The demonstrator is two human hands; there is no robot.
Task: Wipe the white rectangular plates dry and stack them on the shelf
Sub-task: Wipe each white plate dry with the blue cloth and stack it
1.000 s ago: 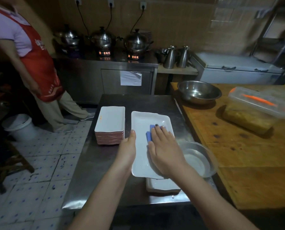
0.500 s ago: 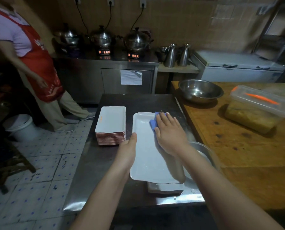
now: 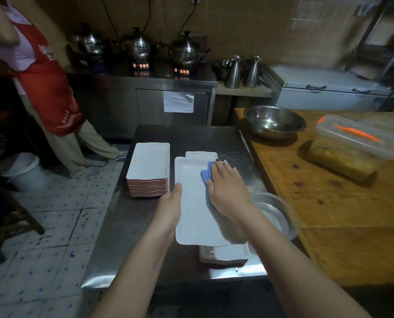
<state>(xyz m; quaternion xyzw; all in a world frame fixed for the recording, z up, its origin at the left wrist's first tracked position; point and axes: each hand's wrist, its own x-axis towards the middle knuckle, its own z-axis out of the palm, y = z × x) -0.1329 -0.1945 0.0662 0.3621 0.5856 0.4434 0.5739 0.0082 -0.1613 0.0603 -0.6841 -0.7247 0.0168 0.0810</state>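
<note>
Plate (image 3: pixel 191 203): white, rectangular, centre of the frame, long side running away from the camera; its upper face shows.
Left hand (image 3: pixel 169 210): holds the plate by its left edge, thumb laid along the top of the rim; the other fingers are hidden under the plate.
Right hand (image 3: pixel 228 191): palm down on the right half of the plate, fingers straight and together, pressing the cloth flat; nothing is gripped.
Cloth (image 3: pixel 205 175): blue, folded, on the upper right part of the plate; only its left edge shows beside the fingers.
Lower plates (image 3: pixel 223 254): white, under the held plate; one end shows below it and one above it. Cannot tell whether the held plate touches them.
Stack (image 3: pixel 149 161): a tall pile of the same plates, red-edged in side view, just left of the held plate and apart from it.
Table (image 3: pixel 127 226): steel, carries all the plates.
Pan (image 3: pixel 276 216): shallow, steel, right of the plate and partly behind the right forearm.
Wooden bench (image 3: pixel 329 203): right of the frame, with a steel bowl (image 3: pixel 274 120) and a lidded plastic box (image 3: pixel 352 145).
Upper left: a person in a red apron (image 3: pixel 47 88), standing on the tiled floor near a white bucket (image 3: pixel 19 168).
</note>
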